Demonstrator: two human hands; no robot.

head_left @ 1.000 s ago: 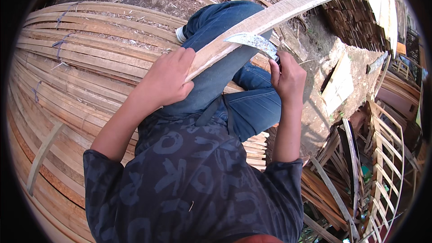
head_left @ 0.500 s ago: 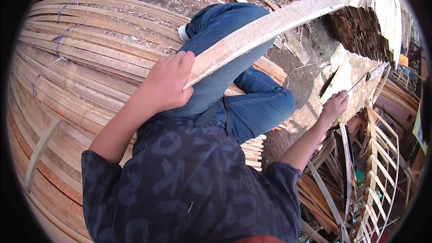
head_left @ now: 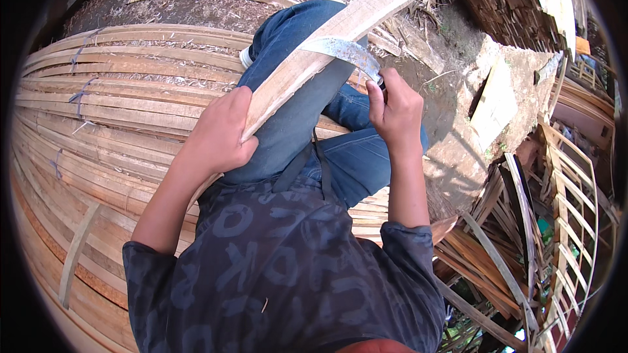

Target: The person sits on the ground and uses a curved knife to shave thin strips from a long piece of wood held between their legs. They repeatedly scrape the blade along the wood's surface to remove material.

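Note:
A long pale wooden plank (head_left: 353, 19) lies slantwise across my raised left thigh, its far end pointing up and to the right. My left hand (head_left: 219, 127) is closed round the plank's near end. In my right hand (head_left: 398, 106) is a knife with a wide curved blade (head_left: 347, 50); the fist covers most of its handle. The blade's tip end reaches over the plank's right edge, touching or very close to the wood above my knee.
I sit on bundled wooden strips (head_left: 124, 101) tied with blue cord. A stone block (head_left: 517, 85) stands to my right, with stacked boards (head_left: 517, 6) beyond it. A slatted wooden frame (head_left: 569, 222) and loose offcuts lie at the lower right. Scraps litter the ground ahead.
My right hand has swung from far right in to the plank, bringing the knife blade onto it. The plank and my left hand have shifted slightly left in view.

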